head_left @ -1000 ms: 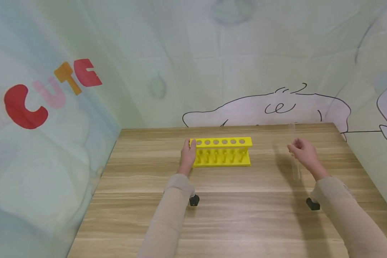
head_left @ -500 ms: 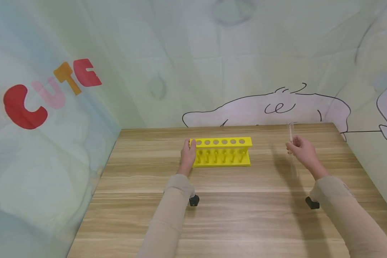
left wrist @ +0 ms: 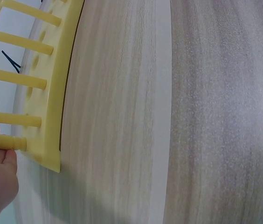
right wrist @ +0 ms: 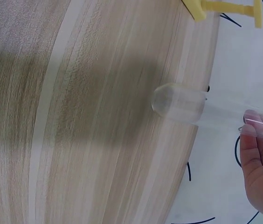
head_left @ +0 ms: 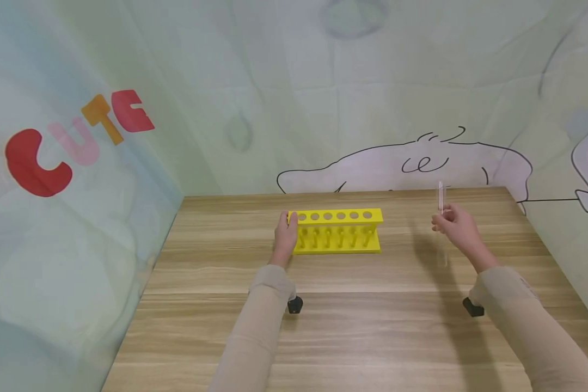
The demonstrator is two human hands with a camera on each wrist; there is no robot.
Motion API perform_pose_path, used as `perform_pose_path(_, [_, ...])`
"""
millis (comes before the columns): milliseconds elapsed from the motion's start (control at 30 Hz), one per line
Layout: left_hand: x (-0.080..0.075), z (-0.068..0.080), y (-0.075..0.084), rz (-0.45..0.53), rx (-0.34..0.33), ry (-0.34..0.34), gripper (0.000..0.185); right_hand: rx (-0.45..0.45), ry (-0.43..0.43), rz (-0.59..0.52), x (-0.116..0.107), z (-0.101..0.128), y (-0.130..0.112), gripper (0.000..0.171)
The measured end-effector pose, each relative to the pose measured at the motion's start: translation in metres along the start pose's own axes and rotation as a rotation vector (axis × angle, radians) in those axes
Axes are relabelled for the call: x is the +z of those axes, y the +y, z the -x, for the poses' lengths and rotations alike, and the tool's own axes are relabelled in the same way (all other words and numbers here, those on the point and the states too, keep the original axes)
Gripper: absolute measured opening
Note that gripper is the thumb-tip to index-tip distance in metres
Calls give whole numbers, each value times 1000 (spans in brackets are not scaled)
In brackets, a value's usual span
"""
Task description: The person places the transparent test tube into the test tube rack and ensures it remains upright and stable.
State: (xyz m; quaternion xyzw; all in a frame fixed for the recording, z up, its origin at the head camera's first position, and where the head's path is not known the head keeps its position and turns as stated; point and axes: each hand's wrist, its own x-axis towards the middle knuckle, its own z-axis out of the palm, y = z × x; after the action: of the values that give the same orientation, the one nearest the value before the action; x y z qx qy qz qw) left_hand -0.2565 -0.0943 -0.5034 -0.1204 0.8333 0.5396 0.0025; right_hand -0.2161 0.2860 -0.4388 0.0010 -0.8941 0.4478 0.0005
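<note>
Right hand: right hand (head_left: 454, 226) pinches a clear glass test tube (right wrist: 180, 104) near its upper part, fingers (right wrist: 257, 140) curled round it, tube upright and lifted clear of the desk (head_left: 353, 326).
Left hand: left hand (head_left: 286, 234) rests against the end of the yellow rack (head_left: 338, 230), fingers lightly bent on it; can't tell how firm that hold is.
Where the tube is: well to the right of the rack, nowhere near the holes.
Slip risk: honestly the grip looks high and light, smooth glass could slide through and crack on the desk.
Rack risk: a bump from the rounded end could tip or shove the rack if the left hand isn't really bracing it.
</note>
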Motion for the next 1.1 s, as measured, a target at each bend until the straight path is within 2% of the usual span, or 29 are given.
perform_pose_path(233, [-1, 1, 1, 6, -22, -14, 50, -7, 26, -1, 1, -1, -2, 34])
perform_pose_path(1100, [1, 0, -1, 15, 18, 7, 47, -65, 65, 27, 2, -4, -12, 31])
